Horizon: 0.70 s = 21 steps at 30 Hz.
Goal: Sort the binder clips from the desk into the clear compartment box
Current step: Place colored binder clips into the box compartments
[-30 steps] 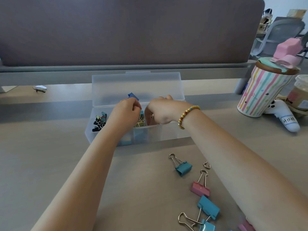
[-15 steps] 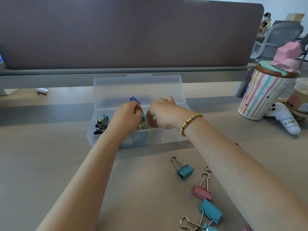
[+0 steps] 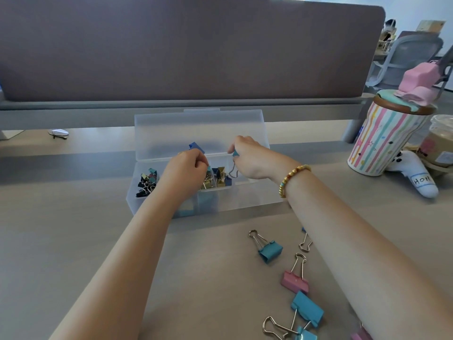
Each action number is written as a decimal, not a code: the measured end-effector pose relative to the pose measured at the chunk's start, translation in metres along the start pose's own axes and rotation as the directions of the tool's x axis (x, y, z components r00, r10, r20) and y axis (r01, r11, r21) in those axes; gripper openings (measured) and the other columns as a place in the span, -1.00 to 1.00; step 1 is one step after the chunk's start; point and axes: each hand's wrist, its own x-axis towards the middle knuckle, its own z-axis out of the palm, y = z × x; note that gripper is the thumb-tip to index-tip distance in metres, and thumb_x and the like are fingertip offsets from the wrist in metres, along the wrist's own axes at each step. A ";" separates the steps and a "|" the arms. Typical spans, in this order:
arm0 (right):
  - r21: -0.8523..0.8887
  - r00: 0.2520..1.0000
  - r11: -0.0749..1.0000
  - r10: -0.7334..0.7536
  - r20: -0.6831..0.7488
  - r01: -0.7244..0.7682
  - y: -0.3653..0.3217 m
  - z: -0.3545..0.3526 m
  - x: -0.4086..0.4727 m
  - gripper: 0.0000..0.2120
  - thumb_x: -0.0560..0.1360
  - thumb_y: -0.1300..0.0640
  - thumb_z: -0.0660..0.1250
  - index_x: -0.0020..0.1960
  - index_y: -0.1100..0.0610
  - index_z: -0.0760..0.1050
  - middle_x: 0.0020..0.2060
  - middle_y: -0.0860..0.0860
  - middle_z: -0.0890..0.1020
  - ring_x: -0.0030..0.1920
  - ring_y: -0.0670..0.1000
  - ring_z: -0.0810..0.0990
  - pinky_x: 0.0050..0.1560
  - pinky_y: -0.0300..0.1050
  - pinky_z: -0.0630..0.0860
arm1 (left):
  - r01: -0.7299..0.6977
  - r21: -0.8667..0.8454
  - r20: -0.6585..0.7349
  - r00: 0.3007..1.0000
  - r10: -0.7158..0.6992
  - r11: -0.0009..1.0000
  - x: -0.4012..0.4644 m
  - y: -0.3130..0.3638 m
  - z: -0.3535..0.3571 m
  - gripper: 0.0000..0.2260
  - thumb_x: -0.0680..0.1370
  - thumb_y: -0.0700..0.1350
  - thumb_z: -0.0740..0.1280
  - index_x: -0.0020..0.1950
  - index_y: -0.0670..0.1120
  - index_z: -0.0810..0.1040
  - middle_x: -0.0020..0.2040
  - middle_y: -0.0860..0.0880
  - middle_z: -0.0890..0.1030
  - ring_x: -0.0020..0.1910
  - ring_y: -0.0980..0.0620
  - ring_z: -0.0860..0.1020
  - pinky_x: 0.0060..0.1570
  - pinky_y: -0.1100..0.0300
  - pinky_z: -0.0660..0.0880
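Overhead, left hand (image 3: pixel 186 168) and right hand (image 3: pixel 250 158) each pinching clips; wooden desk (image 3: pixel 73 241), partition (image 3: pixel 186 50).

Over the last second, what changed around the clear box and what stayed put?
The right hand lifted up out of the clear plastic compartment box, pinching a teal binder clip with its wire handle dangling. The left hand kept gripping a dark blue binder clip over the box. The loose clips on the desk stayed put.
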 end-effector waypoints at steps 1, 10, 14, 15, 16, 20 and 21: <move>0.040 0.999 0.999 0.019 -0.035 -0.018 0.001 0.002 0.001 -0.66 0.57 0.31 0.18 0.33 0.20 0.28 0.28 0.13 0.33 0.16 0.08 0.40 0.06 -0.16 0.34 | 0.003 -0.004 -0.004 1.000 -0.003 1.000 0.000 0.000 0.000 -0.79 0.56 -0.26 0.09 0.01 -0.19 0.52 -0.32 0.03 0.43 -0.38 0.11 0.37 -0.39 0.28 0.33; 0.328 0.952 0.944 0.130 -0.277 -0.033 -0.007 0.032 0.006 -0.86 0.52 0.31 0.26 0.05 0.17 0.39 -0.10 0.06 0.48 -0.09 0.05 0.56 -0.21 -0.18 0.55 | 0.006 -0.001 -0.016 1.000 -0.006 1.000 -0.001 0.001 0.002 -0.79 0.55 -0.27 0.09 -0.01 -0.18 0.52 -0.35 0.06 0.42 -0.39 0.15 0.37 -0.41 0.32 0.29; 0.133 0.953 0.991 0.028 -0.301 0.013 -0.009 0.033 0.002 -0.85 0.54 0.22 0.26 0.10 0.18 0.46 -0.05 0.07 0.55 -0.08 0.05 0.50 -0.22 -0.21 0.43 | 0.005 -0.005 -0.015 1.000 -0.005 1.000 0.000 0.001 0.003 -0.78 0.55 -0.28 0.09 -0.01 -0.20 0.53 -0.37 0.04 0.42 -0.40 0.13 0.36 -0.41 0.30 0.29; 0.057 0.951 0.998 -0.003 -0.308 0.021 -0.009 0.034 0.001 -0.85 0.54 0.20 0.26 0.10 0.17 0.49 -0.02 0.08 0.58 -0.05 0.07 0.53 -0.16 -0.16 0.46 | 0.008 -0.006 -0.014 1.000 -0.009 1.000 0.001 0.001 0.003 -0.78 0.55 -0.28 0.09 -0.01 -0.20 0.53 -0.37 0.04 0.42 -0.40 0.13 0.36 -0.41 0.29 0.29; -0.019 0.948 0.999 -0.030 -0.317 0.026 -0.009 0.035 0.001 -0.84 0.54 0.17 0.26 0.09 0.16 0.52 -0.01 0.09 0.60 -0.04 0.09 0.54 -0.15 -0.13 0.47 | 0.012 -0.007 -0.013 1.000 -0.012 1.000 0.001 0.001 0.002 -0.78 0.55 -0.27 0.09 -0.01 -0.19 0.53 -0.36 0.04 0.42 -0.40 0.13 0.36 -0.42 0.29 0.28; -0.147 0.959 0.989 -0.062 -0.276 0.021 -0.006 0.033 0.001 -0.80 0.56 0.09 0.26 0.05 0.18 0.58 -0.10 0.11 0.61 -0.14 0.11 0.53 -0.22 -0.15 0.41 | 0.019 -0.012 -0.020 1.000 -0.019 1.000 0.000 0.000 0.001 -0.78 0.54 -0.28 0.10 -0.02 -0.19 0.54 -0.35 0.03 0.44 -0.40 0.12 0.37 -0.41 0.27 0.29; -0.149 0.965 0.989 -0.054 -0.257 0.016 -0.007 0.032 0.001 -0.78 0.56 0.07 0.26 0.04 0.18 0.59 -0.15 0.09 0.60 -0.17 0.10 0.51 -0.25 -0.18 0.38 | 0.021 -0.011 -0.023 1.000 -0.022 1.000 0.001 0.000 0.001 -0.78 0.54 -0.28 0.10 -0.01 -0.20 0.55 -0.34 0.02 0.44 -0.40 0.12 0.37 -0.40 0.25 0.30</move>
